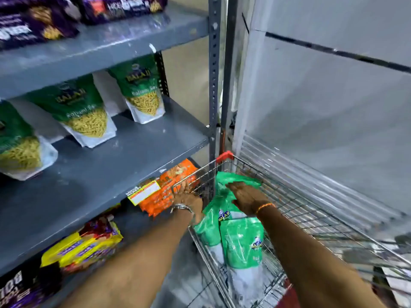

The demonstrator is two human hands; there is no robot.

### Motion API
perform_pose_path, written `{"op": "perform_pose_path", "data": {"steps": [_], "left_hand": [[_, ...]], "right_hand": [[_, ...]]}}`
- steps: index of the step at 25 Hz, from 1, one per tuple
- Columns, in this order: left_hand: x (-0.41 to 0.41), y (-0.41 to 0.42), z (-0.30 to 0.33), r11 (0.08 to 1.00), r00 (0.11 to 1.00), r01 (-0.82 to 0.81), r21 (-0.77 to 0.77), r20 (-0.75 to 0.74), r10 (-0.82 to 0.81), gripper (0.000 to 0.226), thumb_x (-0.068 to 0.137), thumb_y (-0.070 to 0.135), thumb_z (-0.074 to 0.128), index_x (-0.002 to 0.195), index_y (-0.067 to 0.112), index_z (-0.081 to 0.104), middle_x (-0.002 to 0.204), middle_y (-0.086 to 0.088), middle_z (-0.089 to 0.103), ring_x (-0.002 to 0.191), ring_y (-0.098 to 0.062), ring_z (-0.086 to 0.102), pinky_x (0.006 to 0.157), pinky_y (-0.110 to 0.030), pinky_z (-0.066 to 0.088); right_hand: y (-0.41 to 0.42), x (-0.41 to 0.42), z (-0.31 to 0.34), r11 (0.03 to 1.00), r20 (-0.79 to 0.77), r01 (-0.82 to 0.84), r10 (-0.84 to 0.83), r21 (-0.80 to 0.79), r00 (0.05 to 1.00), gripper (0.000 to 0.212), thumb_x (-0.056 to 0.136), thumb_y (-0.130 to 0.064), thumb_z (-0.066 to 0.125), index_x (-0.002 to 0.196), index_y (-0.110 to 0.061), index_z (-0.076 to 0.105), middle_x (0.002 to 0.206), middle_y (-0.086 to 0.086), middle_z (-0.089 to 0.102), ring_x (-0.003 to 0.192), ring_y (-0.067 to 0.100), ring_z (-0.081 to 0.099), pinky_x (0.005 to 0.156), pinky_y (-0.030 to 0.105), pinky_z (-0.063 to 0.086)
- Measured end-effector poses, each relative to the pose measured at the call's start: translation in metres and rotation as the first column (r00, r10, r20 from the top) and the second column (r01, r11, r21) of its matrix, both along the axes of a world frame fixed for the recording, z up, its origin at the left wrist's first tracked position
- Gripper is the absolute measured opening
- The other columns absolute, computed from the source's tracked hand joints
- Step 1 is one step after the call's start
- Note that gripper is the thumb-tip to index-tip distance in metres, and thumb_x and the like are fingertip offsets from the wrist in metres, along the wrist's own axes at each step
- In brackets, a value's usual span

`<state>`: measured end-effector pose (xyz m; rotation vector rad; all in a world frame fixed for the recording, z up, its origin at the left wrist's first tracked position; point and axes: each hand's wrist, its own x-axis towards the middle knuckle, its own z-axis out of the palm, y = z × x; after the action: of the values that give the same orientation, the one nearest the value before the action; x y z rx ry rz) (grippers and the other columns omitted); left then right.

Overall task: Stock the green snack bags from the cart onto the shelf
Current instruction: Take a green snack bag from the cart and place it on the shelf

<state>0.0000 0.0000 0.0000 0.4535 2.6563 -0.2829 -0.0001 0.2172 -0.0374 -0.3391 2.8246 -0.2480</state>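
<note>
Several green snack bags lie in the wire cart [311, 210] at lower right: one on top [239, 177], one under it [211, 223], one nearest me [242, 243]. My right hand [246, 195] is flat, palm down, fingers stretched out, touching the top bag without closing on it. My left hand [186, 195], with a watch on the wrist, reaches to the cart's left rim with its fingers extended over the wire. Three matching green bags stand on the middle grey shelf [124, 156]: one at the left edge [17, 141], one in the middle [82, 107], one on the right [142, 92].
Purple packs [40, 23] fill the top shelf. Orange packs [164, 192] and yellow-and-purple packs [84, 247] lie on the lower shelf beside the cart. A grey upright post [214, 85] stands between shelf and cart. A white wall panel [333, 107] is behind the cart.
</note>
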Motion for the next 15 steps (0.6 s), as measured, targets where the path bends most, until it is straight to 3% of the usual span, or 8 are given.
{"op": "perform_pose_path", "data": {"steps": [2, 4, 7, 9, 12, 14, 15], "left_hand": [[-0.011, 0.012, -0.017, 0.996, 0.989, -0.058, -0.069, 0.134, 0.067, 0.047, 0.080, 0.043, 0.057, 0.115, 0.013, 0.068, 0.129, -0.014, 0.065, 0.120, -0.036, 0.059, 0.106, -0.044, 0.043], [-0.022, 0.023, -0.033, 0.992, 0.963, -0.110, -0.065, 0.242, 0.122, 0.045, 0.087, 0.031, 0.055, 0.127, 0.010, 0.061, 0.135, -0.011, 0.060, 0.125, -0.034, 0.056, 0.104, -0.041, 0.042], [-0.028, 0.037, -0.052, 0.994, 0.980, 0.010, -0.111, 0.199, 0.012, 0.049, 0.082, 0.025, 0.059, 0.128, 0.010, 0.060, 0.135, -0.010, 0.060, 0.125, -0.034, 0.057, 0.099, -0.046, 0.047], [-0.029, 0.042, -0.065, 0.990, 0.975, 0.024, -0.140, 0.224, 0.008, 0.047, 0.083, 0.018, 0.059, 0.129, 0.008, 0.059, 0.137, -0.010, 0.059, 0.128, -0.033, 0.056, 0.099, -0.048, 0.048], [-0.028, 0.043, -0.066, 0.996, 0.961, 0.039, -0.080, 0.277, -0.015, 0.049, 0.077, 0.017, 0.067, 0.126, 0.010, 0.061, 0.133, -0.013, 0.062, 0.124, -0.033, 0.059, 0.099, -0.044, 0.050], [-0.024, 0.041, -0.050, 0.998, 0.957, 0.060, -0.005, 0.283, -0.056, 0.050, 0.070, 0.020, 0.073, 0.118, 0.008, 0.067, 0.122, -0.013, 0.069, 0.112, -0.031, 0.067, 0.090, -0.040, 0.055], [-0.020, 0.039, -0.037, 0.997, 0.959, 0.069, 0.027, 0.274, -0.074, 0.045, 0.069, 0.020, 0.073, 0.112, 0.007, 0.069, 0.115, -0.013, 0.072, 0.106, -0.030, 0.070, 0.082, -0.037, 0.056]], "right_hand": [[-0.011, -0.019, -0.022, 1.000, 0.069, -0.005, 0.006, -0.006, 0.998, 0.067, 0.082, -0.015, 0.058, 0.147, -0.020, 0.041, 0.146, 0.016, 0.049, 0.128, 0.040, 0.053, 0.106, 0.046, 0.047], [-0.021, -0.036, -0.055, 0.998, 0.123, -0.059, 0.058, 0.005, 0.991, 0.069, 0.072, -0.013, 0.051, 0.139, -0.027, 0.047, 0.133, 0.016, 0.056, 0.111, 0.044, 0.062, 0.093, 0.049, 0.054], [-0.015, -0.051, -0.111, 0.998, 0.087, -0.007, 0.013, -0.063, 0.996, 0.062, 0.066, -0.013, 0.041, 0.125, -0.025, 0.057, 0.119, 0.015, 0.059, 0.101, 0.041, 0.064, 0.088, 0.048, 0.056], [-0.006, -0.054, -0.134, 0.997, 0.056, -0.020, 0.024, -0.077, 0.998, 0.047, 0.074, -0.017, 0.042, 0.117, -0.022, 0.063, 0.112, 0.010, 0.062, 0.101, 0.036, 0.063, 0.087, 0.042, 0.054], [0.011, -0.040, -0.128, 0.963, 0.065, 0.056, -0.041, -0.263, 0.997, 0.032, 0.083, -0.024, 0.050, 0.106, -0.022, 0.073, 0.110, 0.008, 0.071, 0.103, 0.027, 0.066, 0.089, 0.035, 0.053], [0.019, -0.020, -0.091, 0.866, 0.139, 0.233, -0.190, -0.443, 0.972, 0.022, 0.083, -0.015, 0.058, 0.085, -0.025, 0.078, 0.092, 0.004, 0.075, 0.094, 0.020, 0.068, 0.087, 0.037, 0.054], [0.025, -0.010, -0.077, 0.812, 0.174, 0.301, -0.246, -0.500, 0.953, 0.027, 0.083, -0.009, 0.061, 0.074, -0.030, 0.075, 0.079, -0.006, 0.073, 0.085, 0.011, 0.067, 0.082, 0.037, 0.054]]}}
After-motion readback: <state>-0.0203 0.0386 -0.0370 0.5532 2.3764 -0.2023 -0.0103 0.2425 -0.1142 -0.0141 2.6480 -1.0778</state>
